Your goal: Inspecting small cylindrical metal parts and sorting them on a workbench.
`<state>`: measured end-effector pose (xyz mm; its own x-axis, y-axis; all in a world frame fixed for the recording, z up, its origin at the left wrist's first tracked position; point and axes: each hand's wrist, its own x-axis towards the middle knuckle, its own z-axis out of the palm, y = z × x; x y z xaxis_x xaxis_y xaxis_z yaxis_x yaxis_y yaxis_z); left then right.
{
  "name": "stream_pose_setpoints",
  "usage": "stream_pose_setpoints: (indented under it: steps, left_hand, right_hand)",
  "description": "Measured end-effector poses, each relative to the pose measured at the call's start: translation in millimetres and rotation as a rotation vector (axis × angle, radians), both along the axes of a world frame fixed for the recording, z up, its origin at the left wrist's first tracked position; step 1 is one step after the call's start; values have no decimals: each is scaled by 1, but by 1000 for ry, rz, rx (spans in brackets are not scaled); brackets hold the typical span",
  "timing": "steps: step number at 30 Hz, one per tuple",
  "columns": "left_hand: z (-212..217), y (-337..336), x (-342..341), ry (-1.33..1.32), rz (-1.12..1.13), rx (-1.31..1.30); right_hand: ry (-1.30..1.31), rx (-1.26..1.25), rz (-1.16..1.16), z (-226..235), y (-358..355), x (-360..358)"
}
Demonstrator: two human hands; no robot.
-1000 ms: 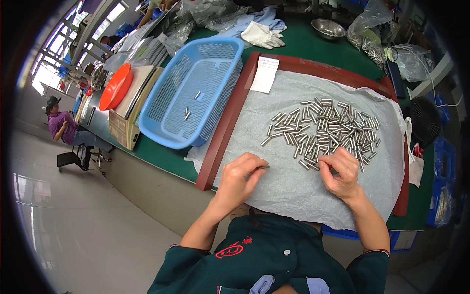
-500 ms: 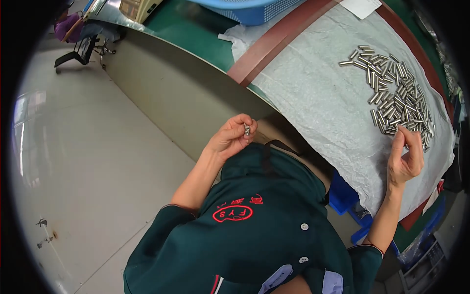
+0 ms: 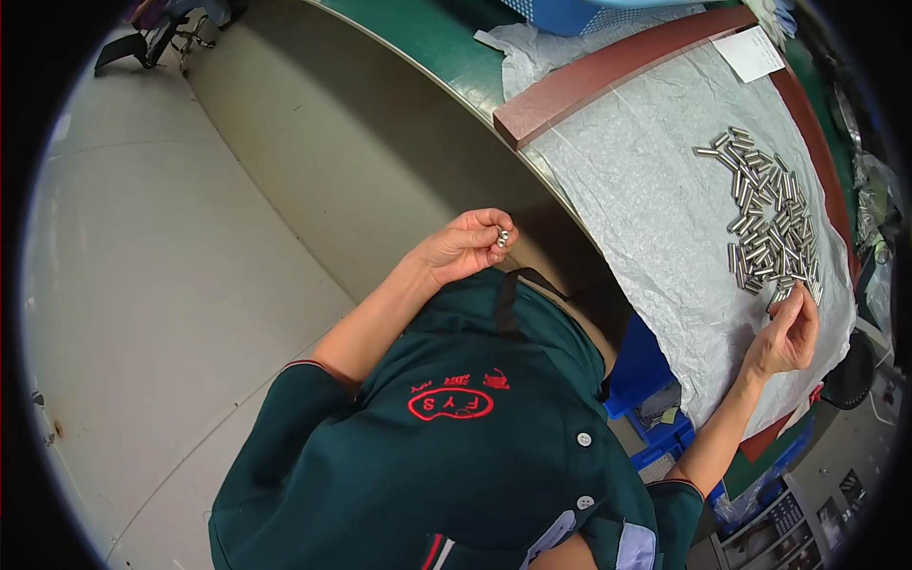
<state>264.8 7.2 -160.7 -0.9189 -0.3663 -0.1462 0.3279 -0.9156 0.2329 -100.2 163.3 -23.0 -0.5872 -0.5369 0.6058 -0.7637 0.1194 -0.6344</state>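
Note:
My left hand [image 3: 470, 242] is closed in front of my waist, beside the table's edge. Between its thumb and fingers are a few small metal pins [image 3: 503, 239], their shiny round ends showing. Over the table, my right hand [image 3: 787, 337] has its thumb and forefinger pinched together at the near edge of a pile of short silver pins [image 3: 774, 218]. Pins lie right at those fingertips, and whether one is gripped is hidden. The pile is loose and jumbled on a white paper sheet [image 3: 655, 209].
Reddish-brown bars [image 3: 608, 71] border the sheet at the left and far right. A blue basket [image 3: 570, 14] and a white paper slip [image 3: 748, 54] are at the back. Blue bins [image 3: 646, 370] stand below the table's near edge. At far left is a chair [image 3: 123, 52] with a person.
The view has shifted and turned. My right hand stays at the pile's near edge, its fingertips lower and closer together. My left hand still holds its pins.

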Motion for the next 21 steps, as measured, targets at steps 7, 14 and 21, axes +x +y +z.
stream_pose_setpoints:
  steps: [7,14,21]
  left_hand:
    - [-4,-1,3,-39,10,8]
    - [-8,0,3,-77,34,49]
    - [-7,-2,3,-55,15,45]
  right_hand:
    - [-2,-5,-25,1,-2,0]
    - [-2,15,-16,-1,-1,-3]
    - [6,12,11,-1,-1,-4]
